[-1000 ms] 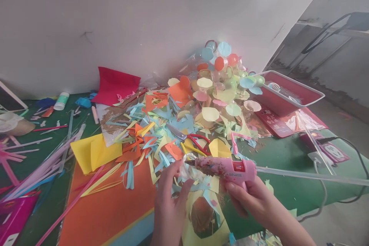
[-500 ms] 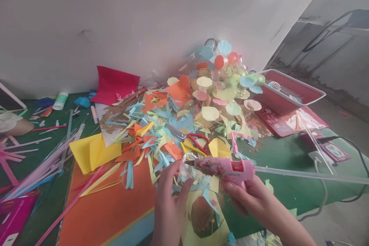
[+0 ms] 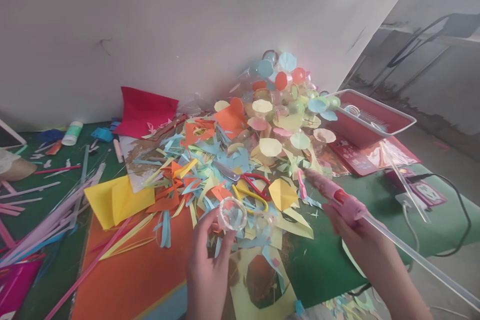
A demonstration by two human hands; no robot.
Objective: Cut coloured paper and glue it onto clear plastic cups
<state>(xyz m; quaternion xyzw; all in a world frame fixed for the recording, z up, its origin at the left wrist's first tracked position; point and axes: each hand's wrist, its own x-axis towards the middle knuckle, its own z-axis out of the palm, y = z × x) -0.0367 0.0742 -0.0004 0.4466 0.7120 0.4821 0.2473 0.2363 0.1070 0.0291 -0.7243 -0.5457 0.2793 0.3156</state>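
My left hand pinches a small clear plastic cup between thumb and fingers, its round rim facing me. To the right, my right hand is wrapped round a pink glue gun whose nozzle points up and left, apart from the cup. A long clear glue stick sticks out of the gun's back end. Another clear cup lies just right of the held one. Beyond the hands, scissors with red and yellow handles lie among coloured paper scraps.
A heap of clear cups with coloured paper discs rises against the white board. A pink basket stands at the right, near a power strip with cables. Yellow paper and orange sheets lie at the left.
The glue gun has moved right, away from the cup, and its nozzle has swung from pointing left to pointing up and left. My left hand has shifted slightly left, still holding the cup.
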